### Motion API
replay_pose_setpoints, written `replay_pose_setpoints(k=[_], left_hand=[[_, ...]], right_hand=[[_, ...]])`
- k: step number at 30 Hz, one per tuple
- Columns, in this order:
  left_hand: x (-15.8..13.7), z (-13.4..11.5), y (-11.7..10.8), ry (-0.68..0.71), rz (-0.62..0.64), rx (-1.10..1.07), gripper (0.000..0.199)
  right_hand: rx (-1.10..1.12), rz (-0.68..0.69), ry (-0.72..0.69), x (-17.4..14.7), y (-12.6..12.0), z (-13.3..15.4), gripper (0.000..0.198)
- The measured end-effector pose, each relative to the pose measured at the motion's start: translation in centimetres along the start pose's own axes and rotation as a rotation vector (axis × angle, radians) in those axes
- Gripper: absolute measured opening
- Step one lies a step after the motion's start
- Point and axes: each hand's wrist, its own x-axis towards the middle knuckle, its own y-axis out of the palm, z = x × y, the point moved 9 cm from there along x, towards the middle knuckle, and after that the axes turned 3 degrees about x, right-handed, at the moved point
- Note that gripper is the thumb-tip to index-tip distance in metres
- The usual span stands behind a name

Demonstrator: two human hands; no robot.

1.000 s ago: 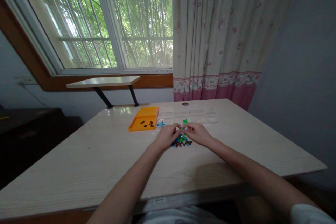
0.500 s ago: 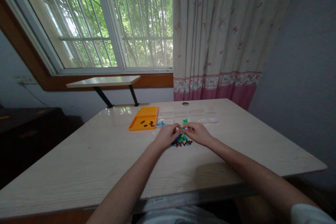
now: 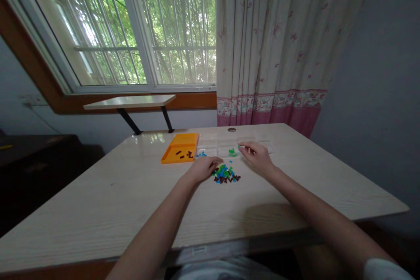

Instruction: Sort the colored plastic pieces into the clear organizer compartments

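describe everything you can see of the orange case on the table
The orange case looks like glossy plastic and lies open and flat on the table, toward its far side. It has two halves, one behind the other; the near one has low raised walls and holds a few dark brown pieces, some clustered toward its right. The clear tray is right beside it; whether they touch is unclear. Neither the left hand nor the right hand appears to touch it.

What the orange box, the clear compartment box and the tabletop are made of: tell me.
Orange box: probably plastic, smooth, judging by its even color and thin walls. Clear compartment box: likely transparent plastic, since the pale surface shows through. Tabletop: wood or wood-look laminate; faint grain shows, and glare suggests some gloss.
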Motion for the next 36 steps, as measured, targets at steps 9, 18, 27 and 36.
replay_pose_setpoints(k=[9, 18, 27, 36], left_hand=[[0.2, 0.1, 0.5, -0.010, 0.014, -0.010, 0.034], [0.5, 0.0, 1.0, -0.032, 0.051, 0.007, 0.035], [0.4, -0.2, 0.9, 0.001, 0.050, -0.017, 0.032], [0.2, -0.1, 0.8, -0.005, 0.044, -0.030, 0.032]], right_hand=[[-0.008, 0.011, 0.000, -0.1, 0.2, 0.2, 0.024], [-0.009, 0.016, 0.013, -0.1, 0.2, 0.2, 0.025], [-0.007, -0.012, 0.005, -0.1, 0.0, 0.0, 0.025], [-0.074, 0.046, 0.032, 0.1, 1.2, -1.2, 0.023]])
